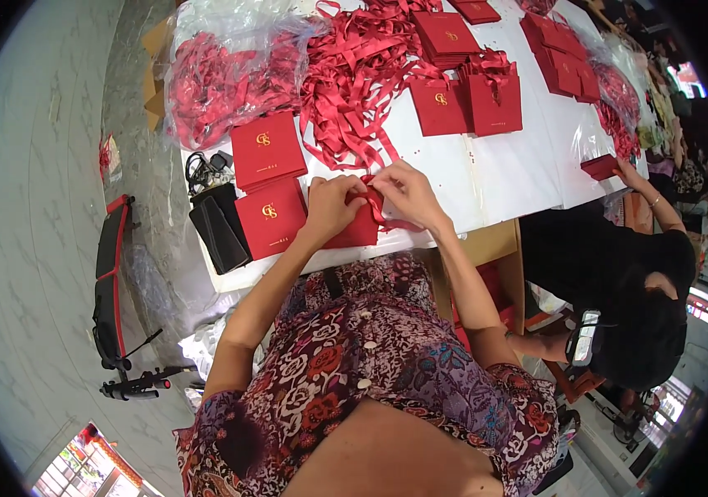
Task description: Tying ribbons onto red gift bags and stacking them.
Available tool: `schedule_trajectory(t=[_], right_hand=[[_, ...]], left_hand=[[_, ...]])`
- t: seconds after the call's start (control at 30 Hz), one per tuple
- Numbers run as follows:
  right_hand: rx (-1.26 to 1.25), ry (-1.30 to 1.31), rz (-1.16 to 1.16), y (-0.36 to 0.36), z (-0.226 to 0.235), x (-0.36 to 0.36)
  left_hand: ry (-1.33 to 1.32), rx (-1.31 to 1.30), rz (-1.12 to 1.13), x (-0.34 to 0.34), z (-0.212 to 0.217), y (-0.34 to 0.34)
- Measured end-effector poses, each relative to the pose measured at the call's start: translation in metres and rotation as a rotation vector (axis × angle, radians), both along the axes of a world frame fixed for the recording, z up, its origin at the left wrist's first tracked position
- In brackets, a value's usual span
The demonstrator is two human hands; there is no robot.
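Note:
Close to the table's near edge, my left hand (335,205) and my right hand (408,195) meet over a flat red square packet (359,232). Both have thumb and fingers pinched on a red ribbon (374,203) at the packet's upper part. A loop of this ribbon hangs between the hands, and one end trails to the right below my right hand. My fingers hide the exact point where ribbon and packet meet. Left of my left hand lie two stacks of red packets with gold print, the near stack (273,219) and the far stack (267,151).
Beyond my hands spreads a heap of loose red ribbons (354,83), beside a clear plastic bag of ribbons (229,87). More red packets (495,99) lie at the far right. A black pouch (219,229) sits at the left. At the right, a co-worker's hand (634,176) holds a red packet (599,167).

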State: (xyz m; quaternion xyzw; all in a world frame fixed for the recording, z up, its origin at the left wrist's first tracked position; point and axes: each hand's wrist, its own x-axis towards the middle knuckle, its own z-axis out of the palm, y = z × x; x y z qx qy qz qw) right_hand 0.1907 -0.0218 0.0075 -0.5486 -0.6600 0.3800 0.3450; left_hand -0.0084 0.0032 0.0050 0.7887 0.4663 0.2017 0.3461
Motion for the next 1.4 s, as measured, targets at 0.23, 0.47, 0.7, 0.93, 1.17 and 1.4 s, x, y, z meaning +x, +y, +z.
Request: schedule_trajectory(t=[0.23, 0.47, 0.7, 0.93, 1.17, 1.4], right_hand=[[-0.394, 0.160, 0.238, 0.018, -0.026, 0.020], [-0.602, 0.337, 0.141, 0.036, -0.056, 0.008], [0.026, 0.197, -0.387, 0.049, -0.084, 0.026], [-0.251, -0.325, -0.384, 0.000, -0.050, 0.053], [-0.235, -0.520, -0.400, -0.018, -0.072, 0.032], [-0.117, -0.156, -0.466, -0.021, -0.059, 0.056]], left_hand=[[-0.044, 0.372, -0.189, 0.005, -0.001, -0.001], [-0.058, 0.367, -0.111, 0.013, -0.005, -0.004], [-0.148, -0.071, 0.065, 0.017, -0.002, -0.001], [-0.069, -0.113, 0.256, -0.011, -0.035, 0.014], [-0.166, -0.055, 0.175, 0.011, -0.071, 0.013], [0.254, 0.266, 0.117, -0.008, -0.044, -0.003]])
